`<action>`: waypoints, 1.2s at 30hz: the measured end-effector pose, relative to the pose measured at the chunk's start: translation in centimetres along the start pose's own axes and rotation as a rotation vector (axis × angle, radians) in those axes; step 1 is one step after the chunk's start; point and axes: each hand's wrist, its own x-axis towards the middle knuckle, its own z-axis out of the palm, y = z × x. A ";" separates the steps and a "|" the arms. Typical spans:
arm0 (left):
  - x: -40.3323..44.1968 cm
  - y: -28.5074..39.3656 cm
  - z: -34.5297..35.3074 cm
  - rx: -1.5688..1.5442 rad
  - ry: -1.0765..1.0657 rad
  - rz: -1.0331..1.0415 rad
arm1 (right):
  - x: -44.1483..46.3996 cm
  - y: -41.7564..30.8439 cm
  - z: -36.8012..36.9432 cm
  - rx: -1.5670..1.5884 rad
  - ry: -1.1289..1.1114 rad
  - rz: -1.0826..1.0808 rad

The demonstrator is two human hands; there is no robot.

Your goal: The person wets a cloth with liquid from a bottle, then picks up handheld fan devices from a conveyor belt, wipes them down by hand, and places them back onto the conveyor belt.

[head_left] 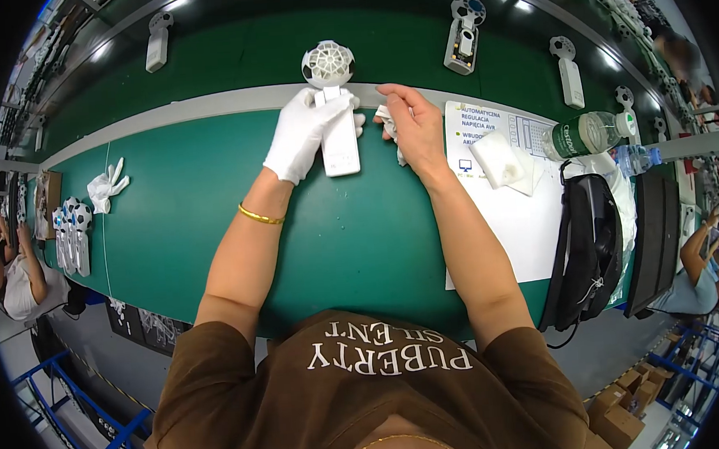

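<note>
My left hand (308,132), in a white glove, is wrapped round the white body of a handheld fan (341,153). The fan's round head, patterned like a black and white football, points away from me over the bench's far edge strip. To its right, my bare right hand (416,130) is closed on a crumpled white cloth (390,124), partly hidden by the fingers. The cloth is apart from the fan. Below both hands, a few small drops or specks lie on the green mat (340,242).
Right of me are a printed sheet (500,232), a white pad (495,158), a bottle (589,134) and a black bag (591,243). A white glove (108,187) and several fans (72,234) are at left. More fans (465,37) lie on the green belt (242,55).
</note>
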 end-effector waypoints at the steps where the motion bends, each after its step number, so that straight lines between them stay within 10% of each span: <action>1: -0.2 0.0 0.3 0.038 0.008 0.022 | 0.0 -0.4 -0.1 0.021 0.009 0.022; 10: -1.9 0.5 2.3 0.545 0.087 0.172 | 0.6 -6.0 -0.8 0.380 0.127 -0.098; 17: -3.0 -0.7 2.8 0.835 -0.058 0.497 | 1.7 -7.9 4.5 -0.993 0.072 -1.265; 21: -4.8 0.8 3.7 0.748 -0.074 0.342 | 1.1 -9.0 4.0 -1.338 -0.204 -0.654; 28: -6.0 2.2 3.6 0.388 -0.299 -0.007 | 4.8 -11.8 -0.9 -0.101 -0.847 0.301; 36: -5.1 2.6 3.0 -0.384 -0.448 -0.318 | 1.7 -7.0 1.6 0.270 -0.157 -0.252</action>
